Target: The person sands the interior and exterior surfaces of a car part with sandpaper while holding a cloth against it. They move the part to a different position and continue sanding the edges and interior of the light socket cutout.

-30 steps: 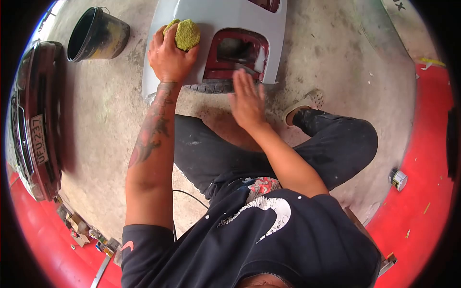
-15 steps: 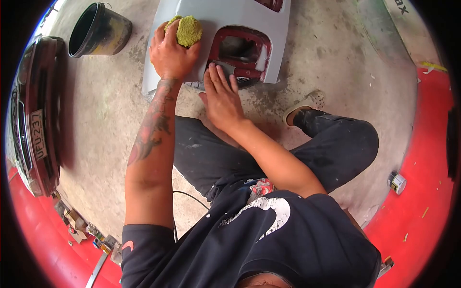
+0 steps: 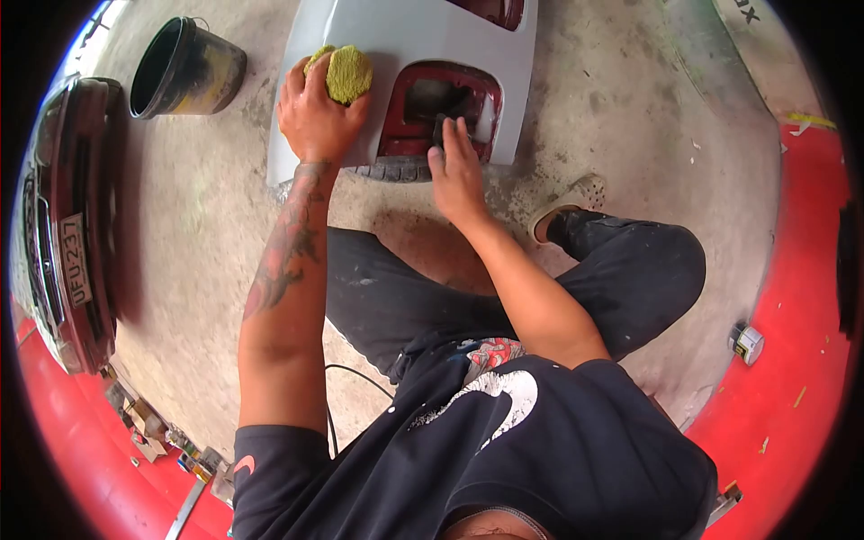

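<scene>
Far out to the left of the left hand lies a dark red bumper [image 3: 67,225] with a number plate, and a black bucket [image 3: 184,67] stands nearer, up and to the left of that grip. The left hand [image 3: 310,117] is curled around a yellow-green sponge [image 3: 346,74], fingers and thumb clamping it and pressing it against the grey panel [image 3: 405,31]. Just right of the sponge the panel has a red-edged opening [image 3: 432,103]. The right hand [image 3: 457,175] reaches up to its lower edge, fingers stretched out and close together, tips on the lip. Something dark shows at the fingertips, but I cannot tell whether they pinch it. A tyre [image 3: 391,169] lies under the panel, between the two wrists. A shoe [image 3: 567,200] is right of the right hand, and a small can [image 3: 746,343] sits well apart, farther right.
</scene>
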`<state>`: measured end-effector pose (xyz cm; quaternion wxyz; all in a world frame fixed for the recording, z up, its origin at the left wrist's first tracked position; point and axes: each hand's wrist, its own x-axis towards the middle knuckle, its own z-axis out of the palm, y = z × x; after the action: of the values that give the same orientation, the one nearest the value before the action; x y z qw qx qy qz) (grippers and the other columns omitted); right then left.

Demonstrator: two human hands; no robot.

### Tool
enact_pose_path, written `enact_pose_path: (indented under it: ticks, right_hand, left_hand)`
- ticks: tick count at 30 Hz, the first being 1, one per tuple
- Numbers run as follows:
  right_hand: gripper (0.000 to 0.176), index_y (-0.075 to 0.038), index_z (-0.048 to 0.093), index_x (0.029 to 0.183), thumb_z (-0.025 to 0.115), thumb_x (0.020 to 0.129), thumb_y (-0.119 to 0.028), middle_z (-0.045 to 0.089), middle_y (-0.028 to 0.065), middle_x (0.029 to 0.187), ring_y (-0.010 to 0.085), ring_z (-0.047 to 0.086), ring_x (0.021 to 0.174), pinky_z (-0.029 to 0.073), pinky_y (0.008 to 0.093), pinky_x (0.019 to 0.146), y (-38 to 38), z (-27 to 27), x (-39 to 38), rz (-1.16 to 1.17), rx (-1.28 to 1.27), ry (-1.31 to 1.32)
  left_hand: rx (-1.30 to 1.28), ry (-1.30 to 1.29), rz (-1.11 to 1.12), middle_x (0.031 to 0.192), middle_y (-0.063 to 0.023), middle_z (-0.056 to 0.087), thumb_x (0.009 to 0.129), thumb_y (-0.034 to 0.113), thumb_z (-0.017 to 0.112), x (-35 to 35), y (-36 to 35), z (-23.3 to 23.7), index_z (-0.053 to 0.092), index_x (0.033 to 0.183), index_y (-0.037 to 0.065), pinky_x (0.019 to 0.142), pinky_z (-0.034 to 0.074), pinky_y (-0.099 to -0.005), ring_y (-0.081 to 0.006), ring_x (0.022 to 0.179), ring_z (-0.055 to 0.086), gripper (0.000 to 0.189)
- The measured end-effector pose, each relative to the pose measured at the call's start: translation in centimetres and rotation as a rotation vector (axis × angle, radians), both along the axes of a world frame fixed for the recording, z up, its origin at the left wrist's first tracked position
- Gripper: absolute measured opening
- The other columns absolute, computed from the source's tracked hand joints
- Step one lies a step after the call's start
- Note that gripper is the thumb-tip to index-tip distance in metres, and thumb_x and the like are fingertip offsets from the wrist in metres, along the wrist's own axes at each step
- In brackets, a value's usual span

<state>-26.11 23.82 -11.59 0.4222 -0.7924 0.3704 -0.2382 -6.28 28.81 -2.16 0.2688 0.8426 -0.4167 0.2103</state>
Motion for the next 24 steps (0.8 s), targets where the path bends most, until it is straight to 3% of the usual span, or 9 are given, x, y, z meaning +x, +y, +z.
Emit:
enact_pose_path:
  ticks: [4,5,7,9,15,17,19,21,24]
  right_hand:
    - [0.050,0.008,0.041,0.146,0.046,0.106,-0.022,0.043,0.0286,0.151,0.0433,0.039,0.142,0.030,0.0414,0.120,-1.8,5.2,2.9,-0.059,0.145,-0.277]
    - [0.050,0.005,0.045,0.145,0.049,0.105,-0.024,0.043,0.0260,0.152,0.0420,0.039,0.143,0.031,0.0487,0.118,-1.7,3.4,4.5,-0.019,-0.030,-0.287]
    - [0.050,0.001,0.047,0.144,0.052,0.102,-0.026,0.044,0.0221,0.152,0.0387,0.038,0.144,0.031,0.0576,0.115,0.9,5.4,3.7,0.191,-0.185,0.122]
    - [0.052,-0.003,0.048,0.144,0.054,0.100,-0.029,0.043,0.0186,0.154,0.0354,0.037,0.145,0.031,0.0630,0.112,1.8,5.1,1.7,0.239,-0.253,0.127]
    - [0.054,0.002,0.049,0.140,0.055,0.099,-0.031,0.048,0.0178,0.144,0.0321,0.036,0.145,0.026,0.0580,0.116,2.4,5.4,2.8,0.236,-0.246,0.093]
    - [0.051,0.000,0.052,0.139,0.055,0.099,-0.031,0.051,0.0155,0.140,0.0324,0.045,0.138,0.030,0.0571,0.114,1.6,5.5,1.3,0.261,-0.323,0.082]
    - [0.046,-0.003,0.053,0.140,0.051,0.101,-0.028,0.053,0.0147,0.140,0.0330,0.052,0.130,0.035,0.0593,0.110,-0.9,6.7,-0.2,0.378,-0.267,0.341]
    - [0.043,-0.004,0.056,0.138,0.049,0.103,-0.028,0.057,0.0144,0.136,0.0345,0.057,0.123,0.040,0.0544,0.108,-3.8,5.5,-1.2,0.222,-0.094,0.504]
    - [0.041,-0.001,0.056,0.135,0.050,0.103,-0.025,0.059,0.0192,0.133,0.0387,0.056,0.123,0.045,0.0456,0.105,-4.1,4.7,-1.0,0.120,-0.035,0.129]
  left_hand:
    - [0.049,-0.120,-0.088,0.122,-0.0042,0.064,0.066,0.036,0.082,0.5,0.2,0.0,0.070,0.116,0.021,0.095,0.047,-0.0450,-0.0301,0.112,0.061,0.053]
    - [0.053,-0.119,-0.087,0.122,-0.0042,0.064,0.066,0.036,0.082,0.5,0.2,-0.1,0.070,0.116,0.021,0.095,0.047,-0.0450,-0.0301,0.112,0.061,0.053]
    - [0.057,-0.137,-0.124,0.123,-0.0038,0.064,0.067,0.036,0.082,0.5,0.1,0.0,0.070,0.115,0.021,0.094,0.046,-0.0449,-0.0291,0.112,0.061,0.051]
    - [0.049,-0.132,-0.119,0.122,-0.0037,0.064,0.067,0.036,0.081,0.3,0.0,0.1,0.070,0.114,0.021,0.094,0.046,-0.0452,-0.0290,0.112,0.061,0.051]
    - [0.063,-0.094,-0.091,0.123,-0.0036,0.064,0.068,0.036,0.081,0.1,-0.1,0.3,0.070,0.114,0.021,0.094,0.046,-0.0452,-0.0289,0.111,0.060,0.050]
    - [0.070,-0.095,-0.090,0.124,-0.0037,0.064,0.068,0.036,0.081,0.2,0.1,0.2,0.070,0.114,0.021,0.094,0.046,-0.0451,-0.0289,0.112,0.060,0.050]
    - [0.085,-0.092,-0.093,0.123,-0.0053,0.064,0.069,0.033,0.078,-0.1,0.0,0.7,0.069,0.116,0.018,0.095,0.048,-0.0458,-0.0324,0.110,0.061,0.050]
    - [0.075,-0.094,-0.104,0.123,-0.0055,0.064,0.069,0.033,0.078,0.0,0.2,0.7,0.069,0.116,0.017,0.095,0.048,-0.0459,-0.0325,0.110,0.061,0.050]
    - [0.057,-0.087,-0.108,0.123,-0.0056,0.064,0.070,0.033,0.078,0.2,-0.2,0.8,0.069,0.116,0.017,0.095,0.048,-0.0460,-0.0326,0.110,0.061,0.050]
